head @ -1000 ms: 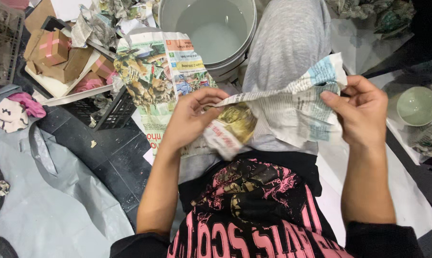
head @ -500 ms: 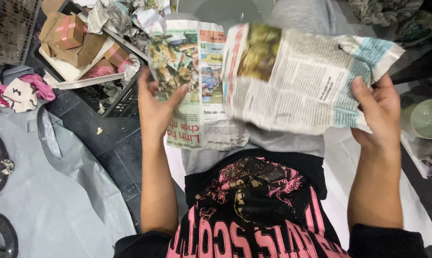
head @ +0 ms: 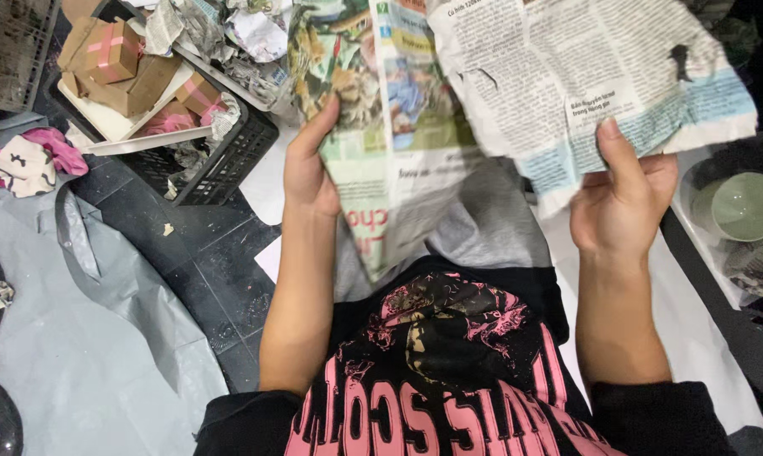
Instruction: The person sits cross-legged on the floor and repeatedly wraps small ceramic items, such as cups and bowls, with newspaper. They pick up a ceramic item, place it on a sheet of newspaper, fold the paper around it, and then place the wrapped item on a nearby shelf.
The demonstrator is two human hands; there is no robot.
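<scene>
Head-camera view, looking down at a seated person's lap: the left hand (head: 310, 173) grips the edge of a colourful newspaper sheet (head: 381, 127), thumb on the printed face and fingers closed behind it, lifting it above grey-trousered knees. The right hand (head: 622, 207) pinches a second, crumpled newspaper page (head: 584, 76) of mostly black text with a pale blue band, thumb pressed on the front near its lower edge. Both sheets are raised side by side, the crumpled page overlapping the colourful one at the top. To the left, a black plastic crate (head: 229, 160) holds small cardboard boxes (head: 111, 55) taped in pink, amid wadded paper. A pale green bowl (head: 746, 207) sits at far right; grey sheeting (head: 86, 338) covers the dark floor.
</scene>
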